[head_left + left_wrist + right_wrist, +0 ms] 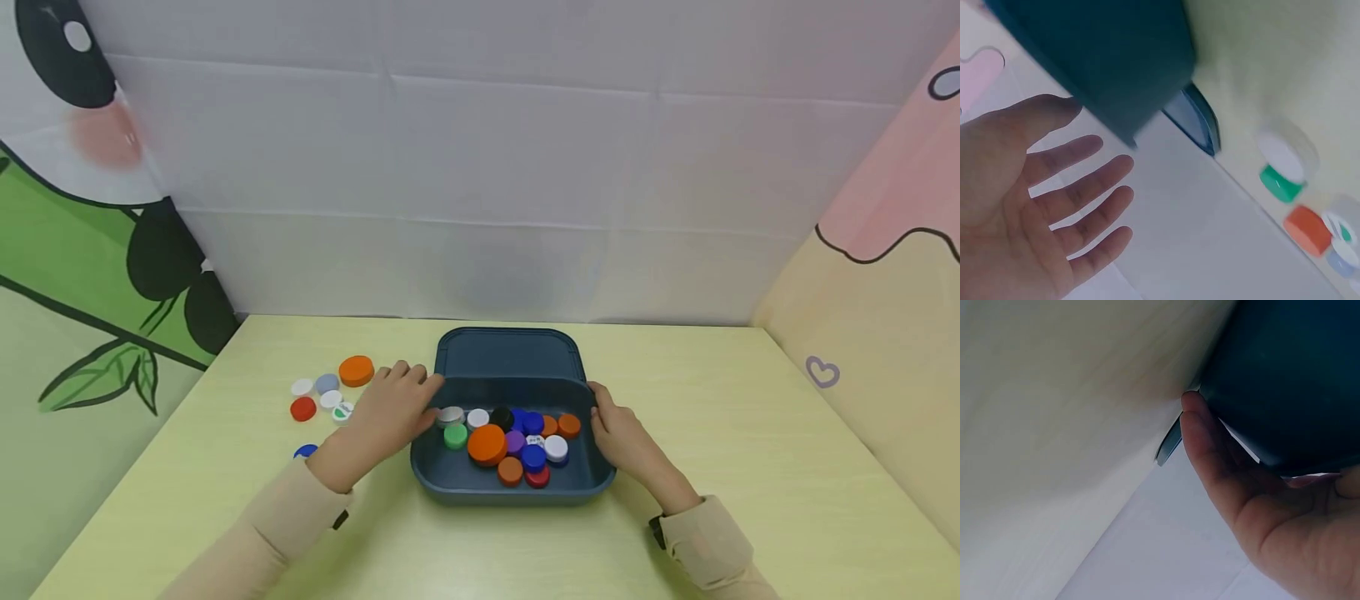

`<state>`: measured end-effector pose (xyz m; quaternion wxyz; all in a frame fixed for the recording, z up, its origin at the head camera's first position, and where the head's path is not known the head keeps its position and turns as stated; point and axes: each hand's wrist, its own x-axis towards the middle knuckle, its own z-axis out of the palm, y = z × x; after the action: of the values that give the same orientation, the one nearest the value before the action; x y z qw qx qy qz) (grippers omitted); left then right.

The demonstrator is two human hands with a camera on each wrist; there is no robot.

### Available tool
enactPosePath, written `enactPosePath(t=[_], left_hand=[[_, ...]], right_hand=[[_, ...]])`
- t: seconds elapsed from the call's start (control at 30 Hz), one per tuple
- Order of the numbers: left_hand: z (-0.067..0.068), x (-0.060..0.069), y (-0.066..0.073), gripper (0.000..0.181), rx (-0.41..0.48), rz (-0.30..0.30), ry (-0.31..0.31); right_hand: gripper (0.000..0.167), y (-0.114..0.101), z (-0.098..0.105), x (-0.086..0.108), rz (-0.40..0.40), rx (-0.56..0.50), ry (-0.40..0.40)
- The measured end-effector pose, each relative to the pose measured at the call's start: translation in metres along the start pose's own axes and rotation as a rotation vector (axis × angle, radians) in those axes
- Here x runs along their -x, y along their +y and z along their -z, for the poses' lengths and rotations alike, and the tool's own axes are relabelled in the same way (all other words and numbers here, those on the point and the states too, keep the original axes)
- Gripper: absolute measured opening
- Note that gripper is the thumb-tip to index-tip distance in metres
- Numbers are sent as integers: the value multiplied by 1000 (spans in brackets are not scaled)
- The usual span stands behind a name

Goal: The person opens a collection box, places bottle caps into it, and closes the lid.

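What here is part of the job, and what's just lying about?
Likely in the job:
dark blue box, held by the right hand
left hand, at its opposite end
caps inside it

Apparently lying about:
lid behind the box
loose caps on the table, perhaps wanted too

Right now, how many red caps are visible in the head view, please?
2: one red cap on the table left of the box, another red cap inside it, near the front. More may be hidden under other caps.

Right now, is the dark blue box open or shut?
Open. The head view shows the box holding uncovered caps, its lid behind it.
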<state>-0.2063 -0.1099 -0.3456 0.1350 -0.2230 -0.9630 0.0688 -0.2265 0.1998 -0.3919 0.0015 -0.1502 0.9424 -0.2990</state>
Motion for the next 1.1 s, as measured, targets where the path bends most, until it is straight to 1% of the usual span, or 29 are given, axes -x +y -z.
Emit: enactPosePath(t=[0.13,0.2,0.3,0.43,0.6,0.73,0.87,1.1], left_hand=[[1,4,-17,35,7,41,39],[0,5,-26,36,15,57,48],[-6,8,-37,35,26,68,42],[-17,12,-46,33,59,84,-2],[-28,17,-50,31,75,106,-75],[-33,21,-50,31,81,110,-119],[-35,23,-49,30,76,100,-118],[-40,25,-49,29,78,100,-113]], right_hand=[[40,0,1,0,3,6,2],[40,0,1,0,1,9,1],[40,0,1,0,-3,12,3],[40,0,0,-1,-5,16,2],[40,1,-1,-2,-7,13,-5],[40,1,-1,-2,-6,8,-7],[40,2,-1,-2,-3,13,-3],[40,2,-1,-2,-6,12,-5]])
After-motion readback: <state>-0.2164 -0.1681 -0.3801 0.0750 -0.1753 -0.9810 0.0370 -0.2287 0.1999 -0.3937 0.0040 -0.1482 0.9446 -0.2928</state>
